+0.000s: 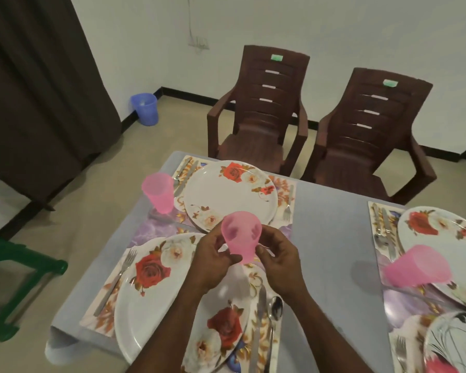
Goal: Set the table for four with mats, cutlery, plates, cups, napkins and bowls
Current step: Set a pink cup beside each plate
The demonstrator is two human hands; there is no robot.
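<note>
My left hand (213,254) and my right hand (279,258) both grip a pink plastic cup (241,234), held tilted in the air above the near left setting. That setting has a floral plate (156,289) on a mat (105,302), with a fork (119,275) to its left and a knife (257,319) and spoon (275,310) to its right. The far left plate (230,193) has a second pink cup (159,192) beside it. A third pink cup (417,265) stands by the far right plate (441,227).
The table wears a grey cloth (328,224). Two brown plastic chairs (258,109) (371,135) stand beyond its far edge. A green stool (11,273) sits on the floor to the left, a blue bin (144,109) in the corner. Another plate (452,343) lies at the near right.
</note>
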